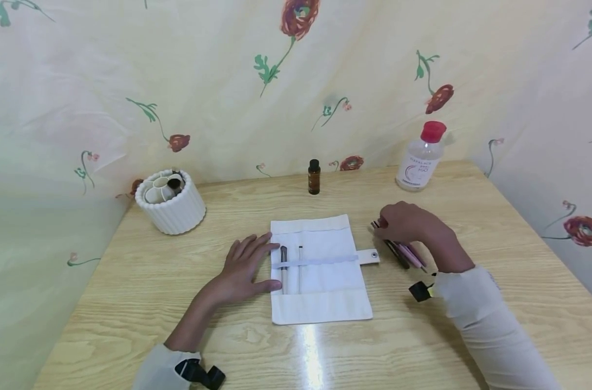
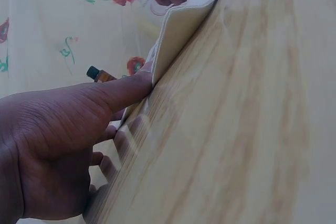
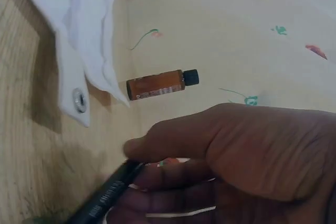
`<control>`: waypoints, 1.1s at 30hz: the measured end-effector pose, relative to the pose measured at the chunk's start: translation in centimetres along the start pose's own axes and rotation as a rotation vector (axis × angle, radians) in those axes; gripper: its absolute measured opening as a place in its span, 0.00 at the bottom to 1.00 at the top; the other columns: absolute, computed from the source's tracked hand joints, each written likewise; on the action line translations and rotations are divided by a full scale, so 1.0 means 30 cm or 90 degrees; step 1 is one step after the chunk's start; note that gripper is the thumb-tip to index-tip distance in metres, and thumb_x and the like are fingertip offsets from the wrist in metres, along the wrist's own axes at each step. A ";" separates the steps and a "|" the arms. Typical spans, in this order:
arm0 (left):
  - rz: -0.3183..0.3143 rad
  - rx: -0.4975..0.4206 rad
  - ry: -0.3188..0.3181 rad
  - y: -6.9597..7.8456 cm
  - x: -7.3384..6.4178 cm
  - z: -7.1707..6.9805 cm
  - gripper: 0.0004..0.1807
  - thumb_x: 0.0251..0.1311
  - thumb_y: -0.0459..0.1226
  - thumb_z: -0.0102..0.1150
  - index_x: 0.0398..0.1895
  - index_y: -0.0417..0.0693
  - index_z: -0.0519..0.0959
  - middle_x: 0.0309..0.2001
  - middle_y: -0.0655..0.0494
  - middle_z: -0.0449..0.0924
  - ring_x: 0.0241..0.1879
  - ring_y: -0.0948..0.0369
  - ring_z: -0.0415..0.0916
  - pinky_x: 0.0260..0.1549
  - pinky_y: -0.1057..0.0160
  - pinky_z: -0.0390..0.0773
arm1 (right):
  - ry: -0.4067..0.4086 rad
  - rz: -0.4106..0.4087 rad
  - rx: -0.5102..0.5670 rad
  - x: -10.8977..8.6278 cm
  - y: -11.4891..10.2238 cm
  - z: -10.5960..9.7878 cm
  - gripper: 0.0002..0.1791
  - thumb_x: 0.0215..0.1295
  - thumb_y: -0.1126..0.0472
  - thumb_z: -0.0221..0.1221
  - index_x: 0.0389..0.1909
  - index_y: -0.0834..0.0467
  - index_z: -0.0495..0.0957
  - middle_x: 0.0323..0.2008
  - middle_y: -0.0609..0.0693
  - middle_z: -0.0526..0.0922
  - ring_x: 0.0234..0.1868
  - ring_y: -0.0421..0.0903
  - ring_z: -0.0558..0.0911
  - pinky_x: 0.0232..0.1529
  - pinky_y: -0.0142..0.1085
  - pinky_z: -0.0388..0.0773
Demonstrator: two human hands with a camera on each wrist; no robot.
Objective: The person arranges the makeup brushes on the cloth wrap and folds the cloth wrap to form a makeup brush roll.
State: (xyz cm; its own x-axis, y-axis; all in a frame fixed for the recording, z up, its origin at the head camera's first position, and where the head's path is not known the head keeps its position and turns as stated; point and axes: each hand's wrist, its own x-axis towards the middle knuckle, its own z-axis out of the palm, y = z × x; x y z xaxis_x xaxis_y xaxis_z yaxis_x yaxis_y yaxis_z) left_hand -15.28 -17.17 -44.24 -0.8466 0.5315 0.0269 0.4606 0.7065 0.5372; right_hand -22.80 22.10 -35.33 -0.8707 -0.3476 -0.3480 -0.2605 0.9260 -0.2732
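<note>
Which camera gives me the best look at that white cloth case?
The head view: it shows the whole white cloth case lying open, with two slim tools tucked under its strip. The left wrist view catches mainly its edge, side-on; the right wrist view shows only part, with the metal snap seen closer.

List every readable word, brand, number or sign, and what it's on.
"H2O": clear bottle with the red cap; the larger line above it seems to end in "PALACE", its start unclear, and the smaller print is too small.
Brown bottle: label print too blurred to read.
Black stick: pale lettering, too blurred to read.
</note>
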 end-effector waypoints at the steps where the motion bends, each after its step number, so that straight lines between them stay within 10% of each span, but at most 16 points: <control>1: 0.002 -0.001 0.001 0.001 0.000 0.000 0.46 0.59 0.65 0.61 0.78 0.61 0.58 0.81 0.56 0.41 0.78 0.46 0.34 0.70 0.38 0.27 | 0.017 -0.008 0.014 0.000 -0.002 -0.006 0.11 0.69 0.55 0.60 0.35 0.60 0.77 0.26 0.50 0.76 0.25 0.46 0.76 0.25 0.37 0.74; 15: 0.011 -0.003 0.012 0.008 -0.003 -0.005 0.46 0.59 0.64 0.62 0.77 0.58 0.59 0.81 0.53 0.43 0.78 0.44 0.36 0.70 0.36 0.28 | 0.258 -0.118 0.311 0.069 -0.088 0.035 0.25 0.73 0.59 0.59 0.66 0.55 0.63 0.43 0.55 0.84 0.33 0.47 0.88 0.37 0.44 0.85; 33: 0.009 0.005 0.011 0.004 0.000 -0.003 0.47 0.59 0.64 0.62 0.77 0.59 0.59 0.81 0.54 0.44 0.78 0.45 0.36 0.70 0.37 0.28 | 0.218 -0.223 0.498 0.143 -0.196 0.183 0.24 0.72 0.61 0.61 0.63 0.59 0.63 0.41 0.57 0.86 0.30 0.50 0.88 0.38 0.46 0.85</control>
State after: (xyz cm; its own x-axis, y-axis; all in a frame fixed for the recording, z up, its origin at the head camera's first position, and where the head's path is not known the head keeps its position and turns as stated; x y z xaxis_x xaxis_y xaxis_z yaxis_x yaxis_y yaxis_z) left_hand -15.25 -17.12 -44.10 -0.8446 0.5331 0.0494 0.4746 0.7028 0.5299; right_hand -22.73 14.36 -40.16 -0.9035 -0.4117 0.1189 -0.2848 0.3696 -0.8845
